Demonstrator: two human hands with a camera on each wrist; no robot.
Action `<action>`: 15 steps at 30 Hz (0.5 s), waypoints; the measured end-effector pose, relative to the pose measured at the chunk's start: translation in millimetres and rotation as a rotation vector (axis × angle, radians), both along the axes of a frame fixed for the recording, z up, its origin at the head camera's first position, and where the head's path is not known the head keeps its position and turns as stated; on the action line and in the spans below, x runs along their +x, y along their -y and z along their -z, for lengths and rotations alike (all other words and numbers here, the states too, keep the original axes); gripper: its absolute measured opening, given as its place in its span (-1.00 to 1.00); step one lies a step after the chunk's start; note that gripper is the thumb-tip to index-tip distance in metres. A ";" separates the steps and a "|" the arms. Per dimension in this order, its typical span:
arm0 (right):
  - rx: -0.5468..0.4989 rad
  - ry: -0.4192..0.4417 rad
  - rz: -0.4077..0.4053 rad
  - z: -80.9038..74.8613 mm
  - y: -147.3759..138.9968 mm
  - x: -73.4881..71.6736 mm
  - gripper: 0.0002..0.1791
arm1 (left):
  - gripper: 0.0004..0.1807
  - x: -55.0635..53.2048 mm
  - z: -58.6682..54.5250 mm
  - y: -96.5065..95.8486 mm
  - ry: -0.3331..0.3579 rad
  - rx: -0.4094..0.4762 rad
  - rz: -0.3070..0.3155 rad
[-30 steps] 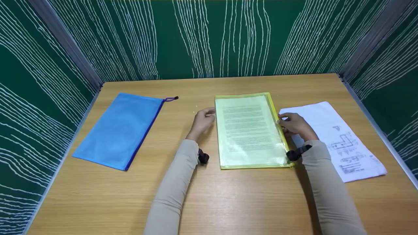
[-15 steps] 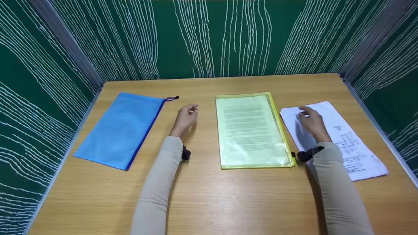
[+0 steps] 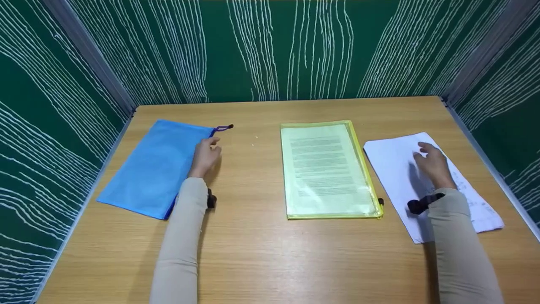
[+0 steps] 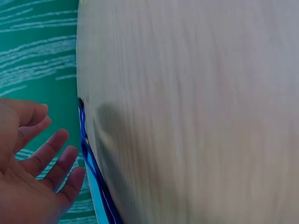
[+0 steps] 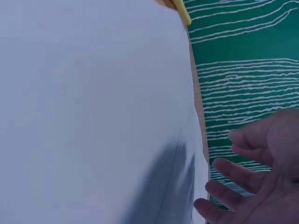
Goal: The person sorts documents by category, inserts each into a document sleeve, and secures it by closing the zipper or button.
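My left hand (image 3: 206,157) hovers over the right edge of a blue zip pouch (image 3: 158,164), its fingers relaxed and holding nothing. The pouch has a dark blue zip edge and a purple pull loop (image 3: 222,127), both also seen in the left wrist view. Above a stack of white paper (image 3: 390,169) is my right hand (image 3: 434,164), fingers loosely bent, nothing in them; its shadow falls on the sheets. Between the hands lies a yellow-edged clear zip pouch (image 3: 325,169) with a printed sheet inside, flat and untouched.
The wooden table (image 3: 253,253) carries all these things. Green panels (image 3: 236,50) with white wavy lines stand at its back and sides, with grey corner posts (image 3: 90,50). Small white specks (image 3: 254,141) lie between the two pouches.
Both hands have let go of the yellow pouch and moved apart. The left has travelled left to the blue pouch, the right rightward over the paper. The pouches stay in place.
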State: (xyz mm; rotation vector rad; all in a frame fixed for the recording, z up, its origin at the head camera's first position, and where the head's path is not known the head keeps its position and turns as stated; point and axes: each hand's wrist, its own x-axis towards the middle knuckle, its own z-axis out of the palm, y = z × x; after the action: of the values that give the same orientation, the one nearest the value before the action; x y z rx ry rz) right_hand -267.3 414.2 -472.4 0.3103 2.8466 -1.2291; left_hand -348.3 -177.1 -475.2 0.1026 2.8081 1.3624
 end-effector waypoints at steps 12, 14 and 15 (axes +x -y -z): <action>0.018 0.239 0.020 -5.8 -29.5 11.9 -0.22 | -0.52 11.7 3.1 41.0 0.046 -0.206 -0.128; 0.022 0.270 0.030 -6.1 -33.1 13.9 -0.21 | -0.50 13.2 4.4 46.7 0.061 -0.233 -0.128; 0.023 0.282 0.038 -6.1 -34.7 15.1 -0.20 | -0.50 13.8 5.3 49.1 0.068 -0.238 -0.130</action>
State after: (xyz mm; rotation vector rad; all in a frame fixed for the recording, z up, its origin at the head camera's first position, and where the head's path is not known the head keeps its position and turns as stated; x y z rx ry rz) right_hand -252.2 448.9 -466.3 0.4969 2.6262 -1.0628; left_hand -334.5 -226.2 -480.4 -0.1295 2.9372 1.0169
